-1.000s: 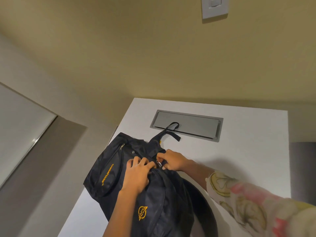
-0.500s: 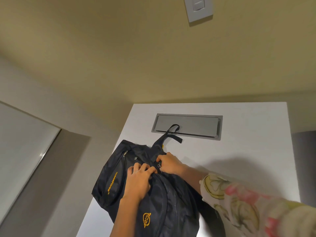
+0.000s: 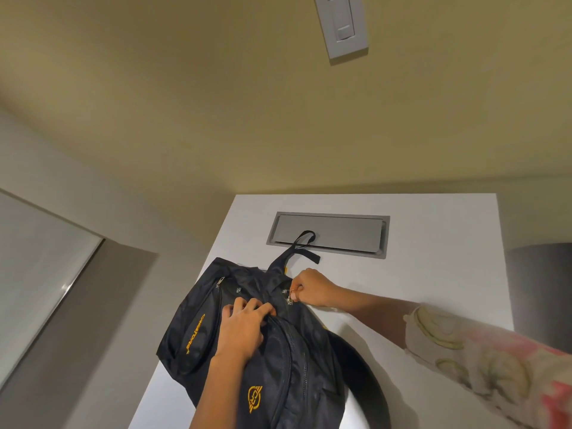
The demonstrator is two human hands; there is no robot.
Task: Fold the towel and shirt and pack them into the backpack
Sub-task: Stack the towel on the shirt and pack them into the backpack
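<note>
Head view: the left hand (image 3: 244, 328) is clutching the backpack (image 3: 288, 366) fabric with curled fingers, while the right hand (image 3: 311, 289) is pinching its zipper pull (image 3: 290, 298). The backpack is lying by the desk's (image 3: 433, 243) left edge, contents hidden.

Black backpack (image 3: 278, 366) laid flat on white table (image 3: 433, 267), top loop (image 3: 308, 256) draped over grey hatch (image 3: 346, 232). Backpack gripped near top by left hand (image 3: 244, 328). Zip pull (image 3: 290, 298) pinched by right hand (image 3: 312, 287). Floral sleeve (image 3: 483, 360) worn on right arm. Switch (image 3: 342, 23) mounted on wall (image 3: 278, 119)
</note>
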